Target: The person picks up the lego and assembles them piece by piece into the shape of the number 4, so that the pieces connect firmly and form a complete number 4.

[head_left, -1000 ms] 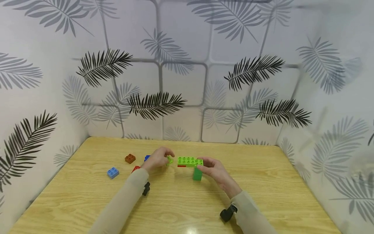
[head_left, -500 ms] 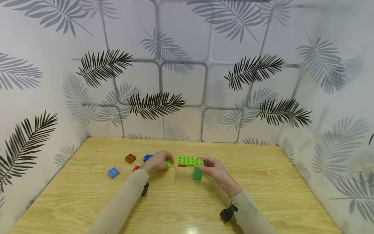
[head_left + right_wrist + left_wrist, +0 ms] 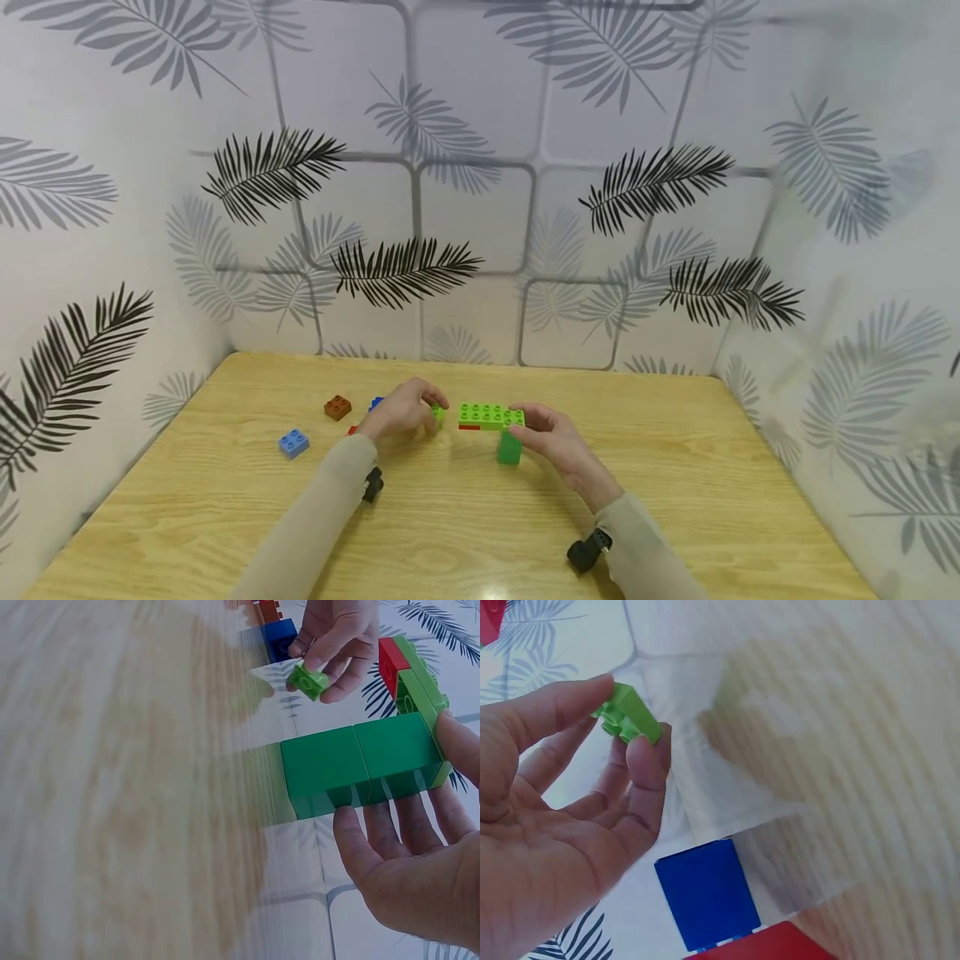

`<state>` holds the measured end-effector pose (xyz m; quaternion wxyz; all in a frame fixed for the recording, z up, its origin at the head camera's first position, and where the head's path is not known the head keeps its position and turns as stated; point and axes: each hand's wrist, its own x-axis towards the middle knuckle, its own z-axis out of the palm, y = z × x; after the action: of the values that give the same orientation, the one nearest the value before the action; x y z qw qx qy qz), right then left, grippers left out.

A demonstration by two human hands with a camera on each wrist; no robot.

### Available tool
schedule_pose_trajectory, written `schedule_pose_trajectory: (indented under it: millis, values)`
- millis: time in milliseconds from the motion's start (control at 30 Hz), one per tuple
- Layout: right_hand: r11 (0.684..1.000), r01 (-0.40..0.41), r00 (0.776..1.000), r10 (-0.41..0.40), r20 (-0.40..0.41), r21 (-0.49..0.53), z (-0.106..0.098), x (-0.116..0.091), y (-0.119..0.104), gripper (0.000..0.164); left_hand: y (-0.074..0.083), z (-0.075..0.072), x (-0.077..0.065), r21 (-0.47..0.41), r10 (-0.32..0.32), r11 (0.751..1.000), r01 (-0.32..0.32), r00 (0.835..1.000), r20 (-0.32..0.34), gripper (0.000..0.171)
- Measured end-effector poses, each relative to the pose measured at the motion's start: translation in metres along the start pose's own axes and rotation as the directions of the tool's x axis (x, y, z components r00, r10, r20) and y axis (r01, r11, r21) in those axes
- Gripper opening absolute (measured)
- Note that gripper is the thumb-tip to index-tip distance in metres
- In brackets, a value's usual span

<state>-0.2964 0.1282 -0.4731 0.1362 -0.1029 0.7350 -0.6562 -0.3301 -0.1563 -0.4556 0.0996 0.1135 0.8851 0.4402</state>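
Observation:
My left hand (image 3: pixel 407 409) pinches a small light green brick (image 3: pixel 634 712) between thumb and fingertips, its studs facing the palm in the left wrist view. My right hand (image 3: pixel 558 446) holds a built piece by its right end. The piece has two stacked dark green bricks (image 3: pixel 360 763) as a leg and a long light green studded top (image 3: pixel 483 416) reaching left from it. Under the top's left end sits a red brick (image 3: pixel 390 666). In the right wrist view, the thumb is at the light green part and the fingers lie along the dark green bricks.
Left of my left hand, a brown brick (image 3: pixel 337 407) and a light blue brick (image 3: pixel 294 443) lie on the wooden table (image 3: pixel 450 533). A dark blue brick (image 3: pixel 709 895) and a red brick (image 3: pixel 772 946) are close by the left hand. Leaf-patterned cloth (image 3: pixel 480 208) stands behind the table.
The small light green brick has shifted within the left hand's fingers, dipping half a second ago and sitting slightly higher now. My right hand and the built piece stay in place.

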Motion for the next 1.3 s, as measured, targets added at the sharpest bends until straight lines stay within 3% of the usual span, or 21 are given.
schedule_pose_trajectory:
  millis: [233,433,667,967,1300]
  values:
    - [1.0,0.004,1.0,-0.004,-0.003,-0.006,0.0,0.002,0.002,0.046,0.005,-0.002,0.0,-0.028,0.074,0.997,-0.075,0.997,-0.031,0.035]
    - [1.0,-0.001,1.0,0.001,0.002,-0.001,0.0,0.001,0.001,0.049,0.01,-0.002,-0.001,-0.084,0.066,0.994,-0.074,0.994,-0.091,0.034]
    - [1.0,-0.003,1.0,0.003,0.006,0.001,0.0,0.002,0.001,0.052,0.018,-0.001,-0.005,-0.136,0.091,0.984,-0.113,0.983,-0.158,0.039]
    - [1.0,0.009,1.0,-0.009,0.001,0.002,0.0,0.001,-0.001,0.051,0.026,0.008,-0.007,-0.151,0.201,0.956,-0.252,0.935,-0.291,0.037]
    - [1.0,-0.01,1.0,0.01,-0.004,0.001,0.0,0.001,0.002,0.049,0.037,0.027,-0.007,-0.123,0.276,0.94,-0.319,0.92,-0.279,0.037]
